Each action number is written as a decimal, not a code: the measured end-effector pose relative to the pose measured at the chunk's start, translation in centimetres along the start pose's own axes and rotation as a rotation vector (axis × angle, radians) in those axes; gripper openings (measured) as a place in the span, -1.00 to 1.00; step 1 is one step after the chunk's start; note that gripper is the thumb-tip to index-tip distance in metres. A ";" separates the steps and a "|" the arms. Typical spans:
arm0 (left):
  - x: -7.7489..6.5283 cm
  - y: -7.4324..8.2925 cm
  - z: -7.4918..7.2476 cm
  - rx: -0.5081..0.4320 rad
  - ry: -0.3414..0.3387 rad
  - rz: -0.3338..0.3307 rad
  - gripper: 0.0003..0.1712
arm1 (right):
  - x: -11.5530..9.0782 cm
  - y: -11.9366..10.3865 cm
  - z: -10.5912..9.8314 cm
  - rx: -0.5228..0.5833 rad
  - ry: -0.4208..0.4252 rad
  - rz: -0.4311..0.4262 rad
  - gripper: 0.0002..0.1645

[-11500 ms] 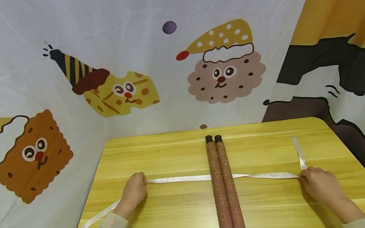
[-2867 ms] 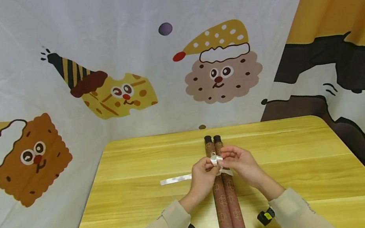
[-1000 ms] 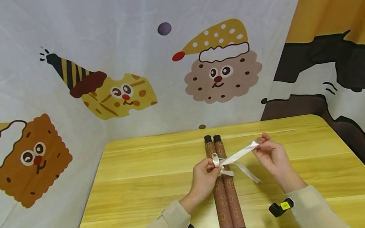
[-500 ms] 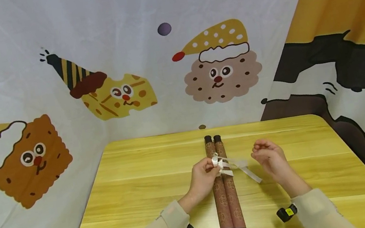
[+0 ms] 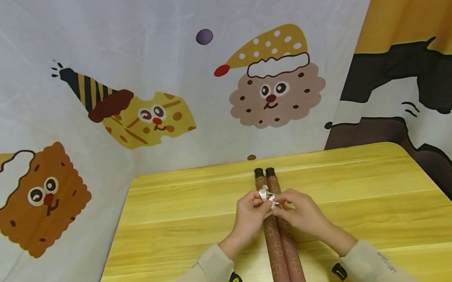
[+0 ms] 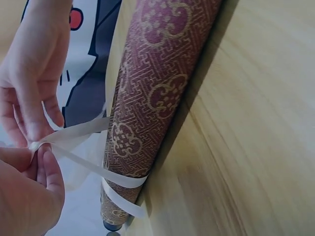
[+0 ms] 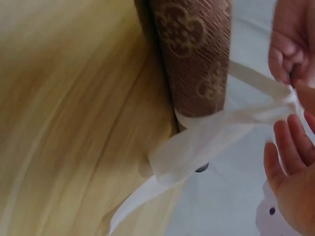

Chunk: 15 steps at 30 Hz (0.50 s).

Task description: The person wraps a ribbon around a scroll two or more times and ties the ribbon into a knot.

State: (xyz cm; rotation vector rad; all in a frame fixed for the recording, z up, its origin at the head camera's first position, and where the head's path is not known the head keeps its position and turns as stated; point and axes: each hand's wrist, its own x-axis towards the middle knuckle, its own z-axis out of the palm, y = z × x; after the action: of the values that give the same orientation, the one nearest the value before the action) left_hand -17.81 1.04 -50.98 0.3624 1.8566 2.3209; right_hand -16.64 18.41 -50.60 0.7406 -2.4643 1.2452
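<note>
Two rolled scrolls (image 5: 276, 251) in reddish-brown patterned fabric with black end knobs lie side by side, lengthwise on the table. A white satin ribbon (image 5: 263, 195) is wrapped round them, its knotted, looped part lifted between the hands. My left hand (image 5: 249, 218) pinches the ribbon by a small loop, left of the scrolls. From the right, my right hand (image 5: 301, 210) pinches it at the knot, fingertips close to the left ones. Bands of ribbon (image 6: 123, 179) cross the fabric in the left wrist view. Loose ribbon (image 7: 192, 147) trails down beside the roll in the right wrist view.
The scrolls lie on a yellow wood-grain table (image 5: 173, 258). Behind it and on both sides hangs a cloth (image 5: 170, 11) printed with cartoon figures. Black wrist straps (image 5: 235, 281) show under both sleeves.
Earlier the ribbon was stretched flat under the scrolls; now it is wrapped round them. My right hand drew a ribbon end out rightward, released it, then came back left to the knot. My left hand stayed.
</note>
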 end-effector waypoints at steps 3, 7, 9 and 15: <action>0.2 0.1 -0.2 0.017 0.011 -0.016 -0.86 | 0.1 0.4 0.7 -0.093 0.002 -0.121 -0.55; 0.4 0.1 -0.5 0.041 0.015 -0.036 -0.86 | 0.1 0.7 1.2 -0.098 -0.019 -0.130 -0.50; 0.4 0.3 -0.6 0.039 0.005 -0.038 -0.84 | 0.1 0.7 1.2 -0.081 -0.029 -0.114 -0.51; 0.5 0.6 -0.6 0.051 0.014 -0.051 -0.80 | 0.1 0.5 1.2 -0.066 -0.006 -0.111 -0.56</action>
State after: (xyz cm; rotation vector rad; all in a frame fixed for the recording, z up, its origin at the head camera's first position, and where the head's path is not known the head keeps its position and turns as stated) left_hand -18.41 0.42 -50.44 0.3023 1.9120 2.2522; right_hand -17.07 17.63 -51.62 0.8515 -2.4202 1.1183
